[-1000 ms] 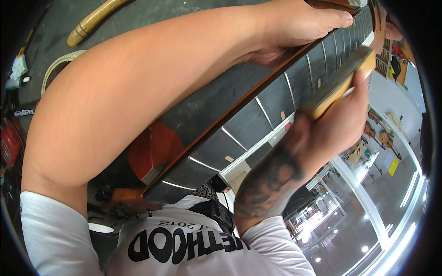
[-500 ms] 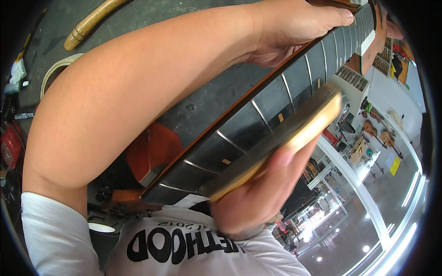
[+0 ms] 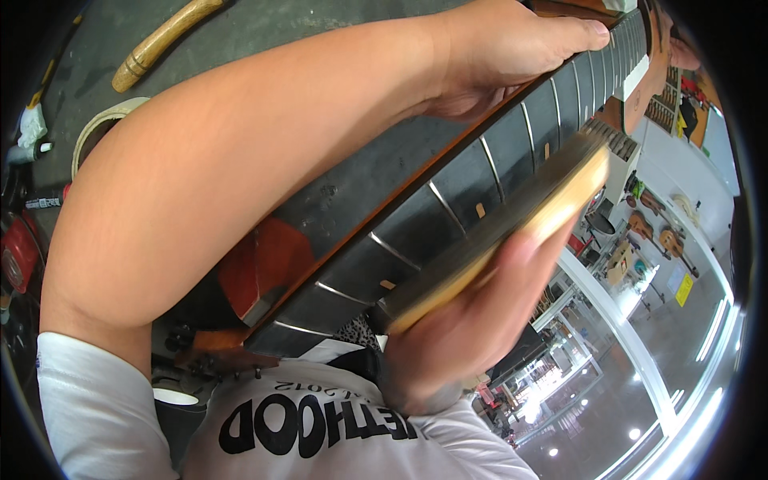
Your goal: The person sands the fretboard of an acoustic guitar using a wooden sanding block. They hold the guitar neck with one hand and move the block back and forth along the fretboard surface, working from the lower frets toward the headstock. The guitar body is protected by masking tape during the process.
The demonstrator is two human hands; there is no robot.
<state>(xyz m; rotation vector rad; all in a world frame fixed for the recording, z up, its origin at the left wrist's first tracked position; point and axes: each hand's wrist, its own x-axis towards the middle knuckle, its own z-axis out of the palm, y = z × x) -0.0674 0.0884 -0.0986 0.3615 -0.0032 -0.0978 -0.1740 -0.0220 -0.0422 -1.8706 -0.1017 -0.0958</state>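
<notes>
A guitar neck with a black fretboard (image 3: 452, 204) and metal frets runs diagonally from my chest to the upper right. My left hand (image 3: 512, 50) is closed around the neck's far part, its thumb lying at the fretboard's edge and the other fingers mostly hidden. In my right hand (image 3: 464, 320) is a long pale wooden block (image 3: 552, 214) with a dark layer along one face. That dark face lies along the fretboard's right edge, covering the ends of several frets. Motion blurs the block and my right hand; exact contact is hard to tell.
On the dark bench lie a curved wooden handle (image 3: 164, 44) and a roll of tape (image 3: 86, 138), partly behind my left forearm. A reddish-brown block (image 3: 264, 268) sits below the neck. Guitars (image 3: 672, 238) hang in the background, right of a white frame (image 3: 616, 308).
My right hand and the wooden block have slid up and to the right along the fretboard's edge. The neck has shifted slightly; my left hand keeps its hold.
</notes>
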